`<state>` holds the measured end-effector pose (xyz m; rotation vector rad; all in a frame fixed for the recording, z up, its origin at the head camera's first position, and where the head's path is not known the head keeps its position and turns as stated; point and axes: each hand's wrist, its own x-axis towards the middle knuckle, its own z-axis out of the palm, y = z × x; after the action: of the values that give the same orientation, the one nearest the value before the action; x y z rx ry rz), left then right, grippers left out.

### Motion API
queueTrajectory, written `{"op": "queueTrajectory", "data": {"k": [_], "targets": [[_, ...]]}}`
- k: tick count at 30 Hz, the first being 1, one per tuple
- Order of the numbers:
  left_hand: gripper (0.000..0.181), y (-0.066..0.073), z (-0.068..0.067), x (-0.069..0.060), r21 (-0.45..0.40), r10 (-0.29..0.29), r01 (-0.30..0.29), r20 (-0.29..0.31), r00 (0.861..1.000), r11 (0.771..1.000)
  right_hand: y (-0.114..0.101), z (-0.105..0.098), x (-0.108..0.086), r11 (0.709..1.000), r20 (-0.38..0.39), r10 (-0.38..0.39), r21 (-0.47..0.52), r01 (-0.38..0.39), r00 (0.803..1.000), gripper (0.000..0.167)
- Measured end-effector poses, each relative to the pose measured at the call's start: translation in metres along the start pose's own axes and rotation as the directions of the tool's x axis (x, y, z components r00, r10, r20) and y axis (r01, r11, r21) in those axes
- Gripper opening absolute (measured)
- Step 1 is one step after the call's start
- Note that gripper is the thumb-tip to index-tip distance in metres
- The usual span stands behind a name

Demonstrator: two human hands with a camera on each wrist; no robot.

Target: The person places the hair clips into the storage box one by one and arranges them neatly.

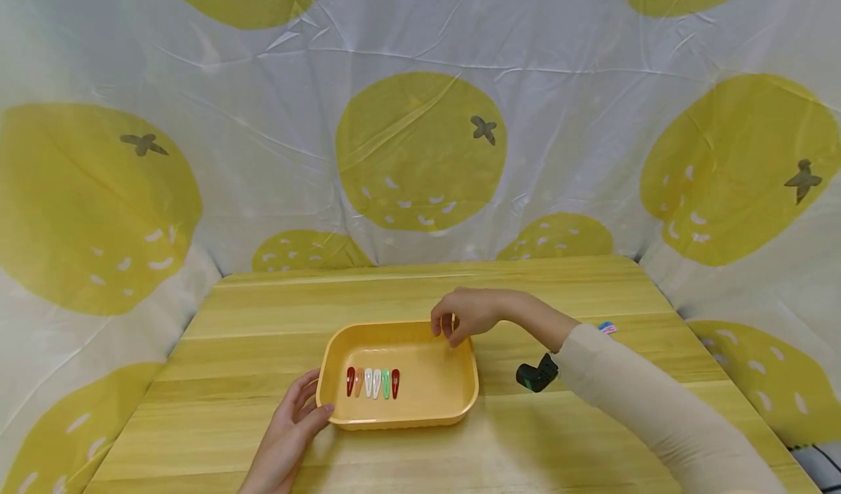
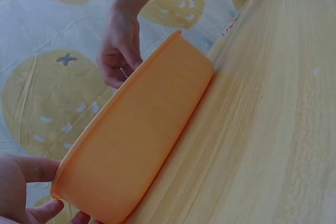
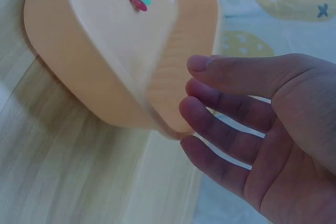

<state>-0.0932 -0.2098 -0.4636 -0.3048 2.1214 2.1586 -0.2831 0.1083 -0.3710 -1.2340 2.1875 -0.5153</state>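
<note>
A yellow plastic tray [image 1: 434, 384] stands on the table, with a row of several snap hair clips [image 1: 377, 383] on the left half of its floor. The clips are dark red, orange, white and green, lying side by side. My left hand [image 1: 289, 425] grips the tray's left front corner, thumb at the rim and fingers round the outer wall [image 2: 131, 135]. Over the tray's far right corner hovers my right hand [image 1: 469, 311], its fingers loosely bent. In the right wrist view nothing shows between the thumb and fingers [image 3: 226, 103], close by the rim.
The tray sits on a wood-grain table [image 1: 263, 311]. A small blue and pink item [image 1: 607, 327] lies on the right, partly behind the right sleeve. A black device [image 1: 536, 373] is worn at the right wrist. Behind the table hangs a fruit-print cloth [image 1: 420, 151].
</note>
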Motion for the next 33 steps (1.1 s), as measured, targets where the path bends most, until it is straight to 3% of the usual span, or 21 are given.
{"op": "queueTrajectory", "data": {"k": [22, 33], "targets": [[0.066, 0.0, 0.001, 0.0, -0.006, 0.021, -0.021, 0.006, 1.0, 1.0, 0.014, -0.012, -0.03, 0.997, -0.002, 0.002, 0.081, -0.002, 1.0, 0.025], [0.066, -0.003, -0.001, 0.001, 0.008, 0.02, -0.02, 0.009, 1.0, 1.0, 0.034, -0.013, -0.053, 0.983, 0.035, 0.061, 0.17, -0.066, 0.998, 0.031]]}}
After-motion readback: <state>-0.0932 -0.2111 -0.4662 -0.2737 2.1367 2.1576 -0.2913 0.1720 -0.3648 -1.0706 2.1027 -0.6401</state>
